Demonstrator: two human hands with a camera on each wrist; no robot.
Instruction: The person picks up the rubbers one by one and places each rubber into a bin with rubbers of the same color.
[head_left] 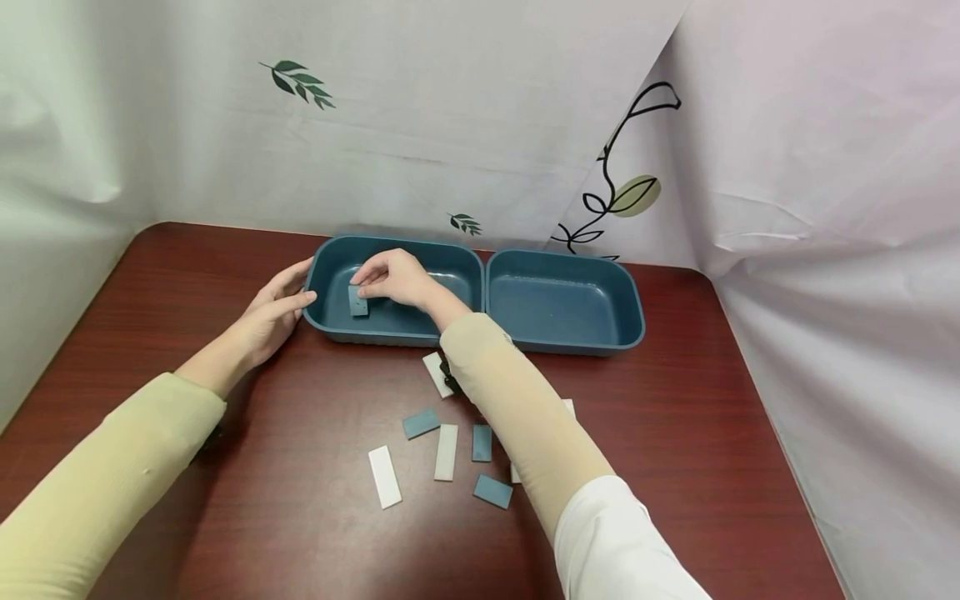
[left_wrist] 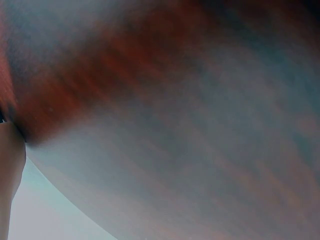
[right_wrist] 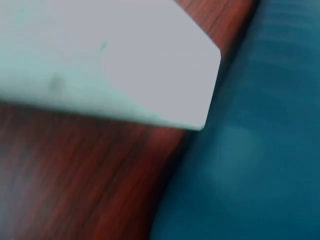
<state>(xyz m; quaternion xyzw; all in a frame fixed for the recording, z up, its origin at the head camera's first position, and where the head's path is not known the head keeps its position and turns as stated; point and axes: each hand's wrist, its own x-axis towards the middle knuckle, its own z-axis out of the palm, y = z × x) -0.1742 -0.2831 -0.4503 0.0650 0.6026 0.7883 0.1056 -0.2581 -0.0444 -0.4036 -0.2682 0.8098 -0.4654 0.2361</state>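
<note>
My right hand (head_left: 397,279) reaches into the left blue tray (head_left: 393,337) and pinches a small blue-grey tile (head_left: 358,302) between thumb and fingers. The tile stands near the tray floor and shows small dark dots; whether it touches the floor I cannot tell. At the tray's left end, my left hand (head_left: 273,317) grips the wall, thumb over the rim and fingers outside. The left wrist view is mostly blurred tabletop. In the right wrist view, a white tile (right_wrist: 165,65) lies near the blue tray's wall (right_wrist: 260,150).
A second blue tray (head_left: 562,304) stands against the right side of the first. Several loose tiles lie on the brown table (head_left: 300,500), among them a white tile (head_left: 386,477) and a blue tile (head_left: 492,491). My right forearm partly covers some. White curtains hang behind and beside the table.
</note>
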